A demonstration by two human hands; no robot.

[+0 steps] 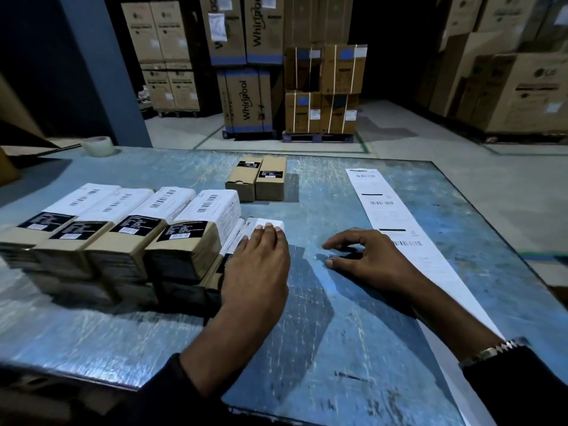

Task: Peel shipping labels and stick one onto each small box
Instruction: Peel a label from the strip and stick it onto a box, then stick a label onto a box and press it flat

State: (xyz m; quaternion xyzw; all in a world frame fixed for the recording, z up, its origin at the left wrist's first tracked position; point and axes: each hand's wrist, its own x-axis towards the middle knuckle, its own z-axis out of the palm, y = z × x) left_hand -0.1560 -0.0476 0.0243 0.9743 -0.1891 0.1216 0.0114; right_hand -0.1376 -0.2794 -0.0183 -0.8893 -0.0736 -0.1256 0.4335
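Note:
Several small brown boxes with white labels (196,210) are stacked in two layers at the left of the blue table (307,348). My left hand (258,265) lies flat, palm down, on a labelled box (264,224) at the right end of the lower layer. Two small boxes without white labels (258,179) stand side by side farther back. A long strip of shipping labels (396,222) runs along the right side. My right hand (365,256) rests on the table just left of the strip, fingers curled apart, holding nothing.
A roll of clear tape (98,146) sits at the table's far left edge. Beyond the table, large cartons on pallets (319,96) stand on the warehouse floor. More stacked cartons (507,87) fill the right side.

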